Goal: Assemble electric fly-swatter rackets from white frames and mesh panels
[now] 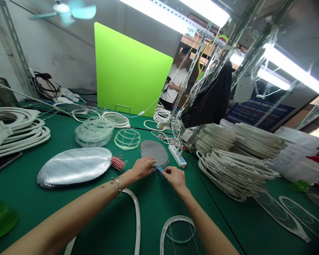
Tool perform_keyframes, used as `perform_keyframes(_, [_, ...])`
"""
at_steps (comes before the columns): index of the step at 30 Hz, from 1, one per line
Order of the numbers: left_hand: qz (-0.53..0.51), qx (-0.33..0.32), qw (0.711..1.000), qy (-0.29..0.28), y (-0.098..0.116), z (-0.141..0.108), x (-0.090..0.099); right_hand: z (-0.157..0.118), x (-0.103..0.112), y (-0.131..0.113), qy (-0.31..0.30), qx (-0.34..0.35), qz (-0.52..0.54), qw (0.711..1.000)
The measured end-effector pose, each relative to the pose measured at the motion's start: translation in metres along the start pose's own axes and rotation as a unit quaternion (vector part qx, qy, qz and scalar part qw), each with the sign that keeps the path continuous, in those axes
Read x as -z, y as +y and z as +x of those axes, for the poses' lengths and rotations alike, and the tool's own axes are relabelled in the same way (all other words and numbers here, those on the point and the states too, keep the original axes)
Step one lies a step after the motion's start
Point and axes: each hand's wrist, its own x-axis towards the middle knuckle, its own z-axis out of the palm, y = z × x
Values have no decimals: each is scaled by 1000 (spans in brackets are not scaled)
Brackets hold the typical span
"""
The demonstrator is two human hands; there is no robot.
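- The left hand (142, 168) lies open and flat on the lower edge of an oval grey wire-mesh panel (152, 152), pinning it steady.
- The right hand (175, 179) has its grip closed on a small blue piece (159, 170) at the panel's rim, working close to the left hand.
- The panel lies flat near the middle of the green bench (151, 216), just beside a white power strip (177, 156).
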Motion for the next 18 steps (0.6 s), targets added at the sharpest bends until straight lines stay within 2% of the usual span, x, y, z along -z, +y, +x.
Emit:
perform_keyframes(3, [-3,-14,1000,-11,0,3,-1,0,-1,3,-4,-7,4,1000])
perform_keyframes(6, [-4,4,1000,-15,-1,4,-5,1,1,7,-12,-25,15,999])
perform_keyframes(11, [0,14,1000,7,-6,4,-16,11,0,6,-42,-59,63,995])
perform_keyframes(15, [4,-1,999,32,-7,6,-21,20,-5,3,-58,-96,131,985])
perform_keyframes(18, [0,-34,997,63,-9,9,-18,26,-5,4,-51,-133,227,963])
